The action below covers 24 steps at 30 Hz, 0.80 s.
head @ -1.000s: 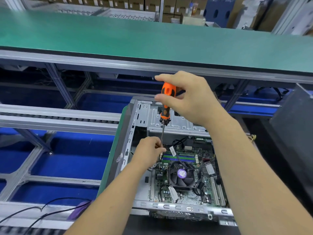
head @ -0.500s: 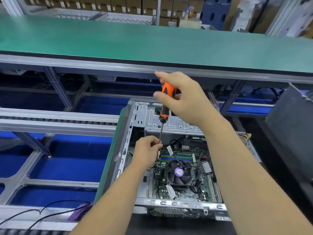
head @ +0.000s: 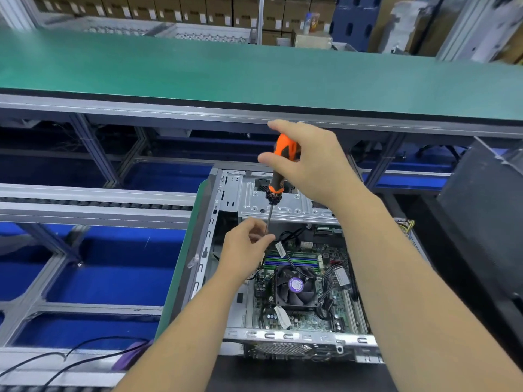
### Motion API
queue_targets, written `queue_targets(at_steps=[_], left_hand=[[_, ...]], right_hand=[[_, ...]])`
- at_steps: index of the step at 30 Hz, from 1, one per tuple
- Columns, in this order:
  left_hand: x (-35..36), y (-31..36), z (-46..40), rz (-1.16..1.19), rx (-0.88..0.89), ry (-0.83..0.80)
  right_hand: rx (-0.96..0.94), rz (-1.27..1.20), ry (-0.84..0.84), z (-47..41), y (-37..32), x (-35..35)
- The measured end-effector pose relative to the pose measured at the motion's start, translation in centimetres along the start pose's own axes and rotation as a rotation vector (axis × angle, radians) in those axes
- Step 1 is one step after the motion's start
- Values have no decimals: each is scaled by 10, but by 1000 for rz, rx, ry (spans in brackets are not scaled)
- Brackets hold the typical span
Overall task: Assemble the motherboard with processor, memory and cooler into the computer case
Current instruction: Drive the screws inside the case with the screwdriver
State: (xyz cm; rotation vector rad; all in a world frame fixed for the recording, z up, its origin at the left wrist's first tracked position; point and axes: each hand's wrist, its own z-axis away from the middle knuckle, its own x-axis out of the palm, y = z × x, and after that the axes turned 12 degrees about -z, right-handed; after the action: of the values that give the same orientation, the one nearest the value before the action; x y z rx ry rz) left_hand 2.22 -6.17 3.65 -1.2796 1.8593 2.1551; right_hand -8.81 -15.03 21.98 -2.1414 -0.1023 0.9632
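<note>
Gripping screwdriver [head: 278, 168] handle, right hand [head: 314, 165]; left hand [head: 244, 247] pinches its slim shaft. Motherboard [head: 305, 281] likely fragile: hold edges.

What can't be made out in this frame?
Head view only:
- Screwdriver tip and any screw: hidden behind the left hand.
- Left fingertips: motion-blurred, so the grip on the shaft is unclear.
- Board left edge: covered by the left forearm.
- Case right wall: behind the right hand and arm.
</note>
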Motion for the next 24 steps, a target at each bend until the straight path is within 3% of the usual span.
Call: queue_targets(at_steps=[3,6,11,15,19,22,24], left_hand=[[0,-1,-2,-28,-4,31],[1,0,-1,20,-16,19],[2,-2,-3,34,-9,29],[2,1,-1,55,1,45],[3,0,-1,80,8,48],[3,1,-2,96,6,52],[1,1,-3,120,-28,79]], right_hand=[[13,-143,-53,1,2,0],[-9,15,48,-1,1,-1],[-4,-98,-81,2,-3,2],[-46,117,44,-2,-3,4],[-39,-80,-32,4,-1,6],[-50,54,72,-1,0,5],[-61,17,66,-1,-1,6]])
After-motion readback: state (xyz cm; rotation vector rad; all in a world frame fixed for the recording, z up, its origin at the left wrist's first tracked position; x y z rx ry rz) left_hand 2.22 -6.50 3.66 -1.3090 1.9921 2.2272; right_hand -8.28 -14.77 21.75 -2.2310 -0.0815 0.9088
